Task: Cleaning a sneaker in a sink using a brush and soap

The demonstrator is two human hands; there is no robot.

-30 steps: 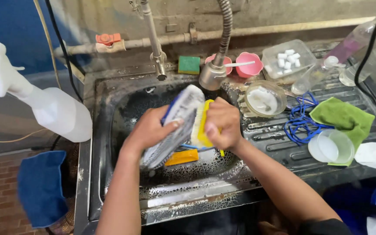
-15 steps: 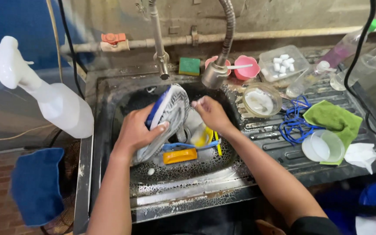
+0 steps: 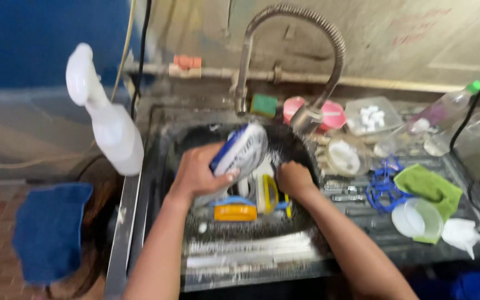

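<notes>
Washing-up under way at a wet, dark metal sink (image 3: pixel 156 183): the left hand (image 3: pixel 198 175) is clamped around a white plastic lid with a blue rim (image 3: pixel 240 153), tilted up over the basin; the right hand (image 3: pixel 293 179) dips into the basin beside it, fingers curled, grip unclear. An orange plastic piece (image 3: pixel 234 212) lies below. The job appears mid-scrub; rinsing under the coiled metal tap (image 3: pixel 306 119) seems to call next. Half a second earlier the right hand rested on the lid.
</notes>
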